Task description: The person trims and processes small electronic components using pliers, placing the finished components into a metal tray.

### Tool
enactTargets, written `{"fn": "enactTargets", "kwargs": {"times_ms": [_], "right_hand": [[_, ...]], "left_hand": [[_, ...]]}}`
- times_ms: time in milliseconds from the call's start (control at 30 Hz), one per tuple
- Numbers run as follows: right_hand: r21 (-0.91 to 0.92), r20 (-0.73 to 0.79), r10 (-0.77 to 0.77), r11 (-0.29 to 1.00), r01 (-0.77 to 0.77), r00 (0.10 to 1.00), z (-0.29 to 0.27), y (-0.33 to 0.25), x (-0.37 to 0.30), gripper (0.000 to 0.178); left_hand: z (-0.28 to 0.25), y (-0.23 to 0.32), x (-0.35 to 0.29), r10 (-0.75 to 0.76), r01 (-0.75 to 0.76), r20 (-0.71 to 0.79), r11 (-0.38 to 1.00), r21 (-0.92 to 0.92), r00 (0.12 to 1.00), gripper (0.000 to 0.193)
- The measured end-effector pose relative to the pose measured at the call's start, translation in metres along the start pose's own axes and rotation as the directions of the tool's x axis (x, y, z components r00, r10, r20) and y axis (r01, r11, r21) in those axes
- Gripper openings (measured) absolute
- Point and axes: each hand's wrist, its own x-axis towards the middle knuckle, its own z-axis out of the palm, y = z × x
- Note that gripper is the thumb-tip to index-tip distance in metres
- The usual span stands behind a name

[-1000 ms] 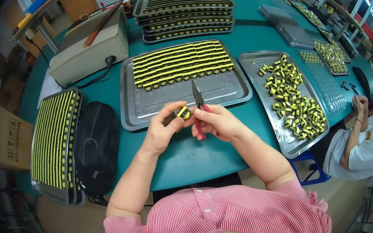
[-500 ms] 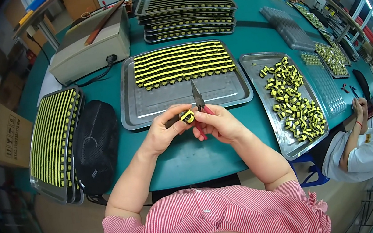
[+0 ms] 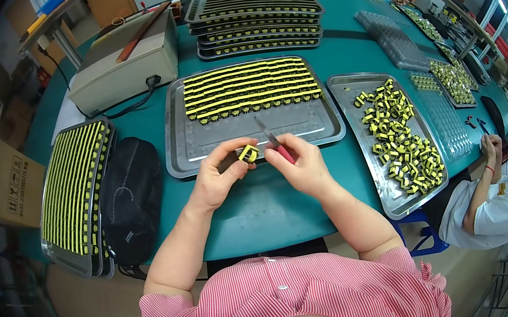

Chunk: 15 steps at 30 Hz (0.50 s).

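Note:
Between the thumb and fingers of my left hand (image 3: 221, 174) is a small yellow-and-black transformer (image 3: 248, 154). My right hand (image 3: 304, 166) grips red-handled pliers (image 3: 273, 138), their dark pointed jaws aimed up and away from me. The jaws are apart from the transformer. Just beyond both hands lies a metal tray (image 3: 232, 137), its far part filled with neat rows of transformers (image 3: 251, 88). To the right, another metal tray (image 3: 368, 169) bears a loose heap of the same yellow-and-black transformers (image 3: 400, 139).
At the back stands a stack of filled trays (image 3: 255, 20), beside a beige box-shaped device (image 3: 125, 60) with a cable. On the left are more filled trays (image 3: 76, 195) and a black mesh bag (image 3: 132, 200). A person (image 3: 491, 204) sits at the right, near clear plastic trays (image 3: 392, 41).
My hands have moved slightly apart. The pliers have swung to point more to the left, and the transformer has turned and shifted a little left in my left hand.

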Motion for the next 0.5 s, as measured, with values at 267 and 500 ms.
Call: {"fn": "enactTargets", "kwargs": {"times_ms": [267,500], "right_hand": [[-0.673,-0.115,-0.621,0.623,0.399,0.775,-0.002,-0.004,0.0,0.026],[-0.702,-0.094,-0.651,0.58,0.414,0.753,-0.002,-0.003,0.0,0.027]], "left_hand": [[0.006,0.013,0.002,0.113,-0.084,-0.261,0.989,0.122,0.959,0.028],[0.006,0.013,0.0,0.148,-0.102,-0.27,0.979,0.178,0.951,0.028]]}}
